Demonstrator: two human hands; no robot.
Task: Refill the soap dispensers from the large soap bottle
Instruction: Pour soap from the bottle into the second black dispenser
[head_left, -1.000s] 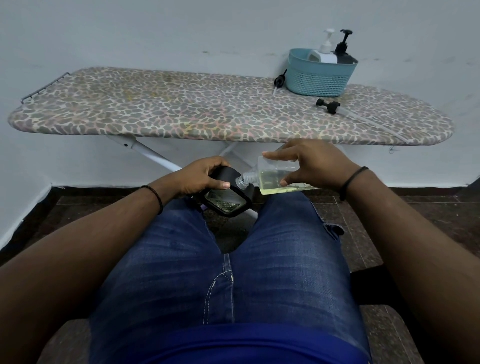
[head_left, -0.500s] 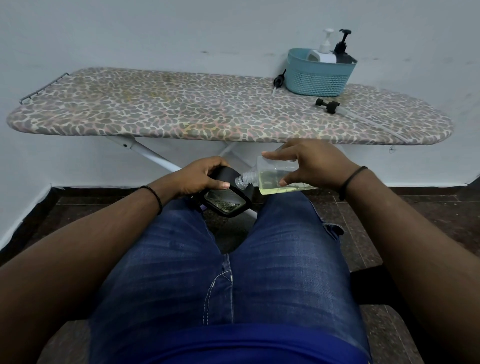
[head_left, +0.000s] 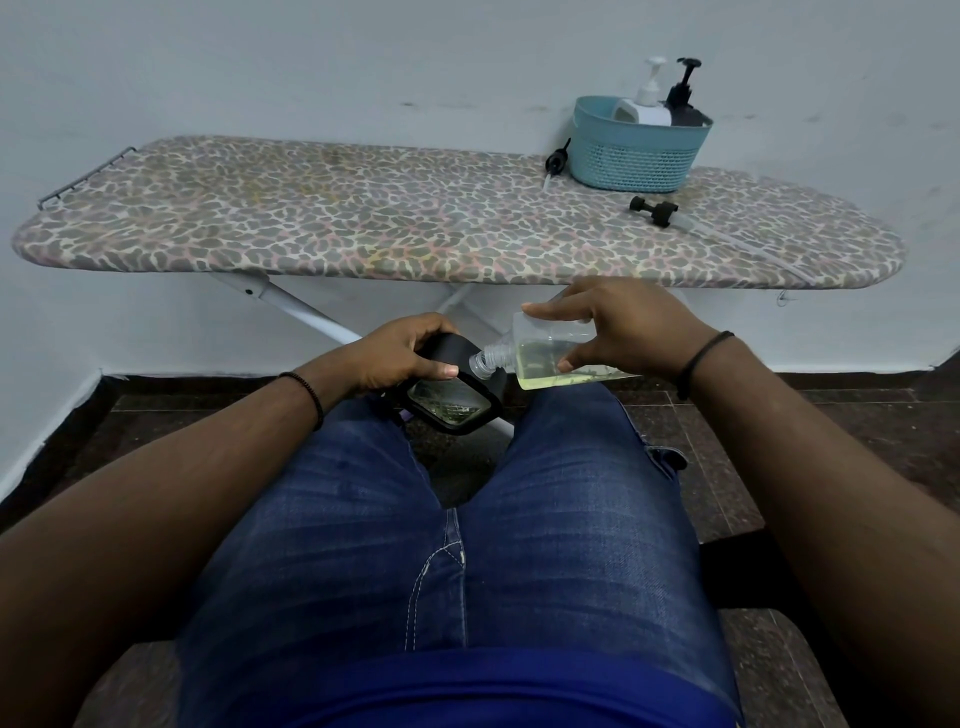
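Observation:
Over my knees, my right hand (head_left: 618, 325) grips a clear bottle (head_left: 540, 356) of pale yellow soap, lying almost flat with its threaded neck pointing left. My left hand (head_left: 400, 356) holds a black dispenser (head_left: 457, 395) tilted toward me, its glassy face showing greenish liquid. The clear bottle's neck sits at the black dispenser's upper right corner; the opening there is hidden. On the ironing board (head_left: 363, 223) lie two loose black pump heads, one (head_left: 653, 209) with a long clear tube, one (head_left: 557, 161) beside the basket.
A teal basket (head_left: 636, 156) at the board's back right holds a white pump dispenser (head_left: 644, 106) and a black pump dispenser (head_left: 684, 101). The board's white legs cross behind my hands. Dark floor tiles lie below, a pale wall behind.

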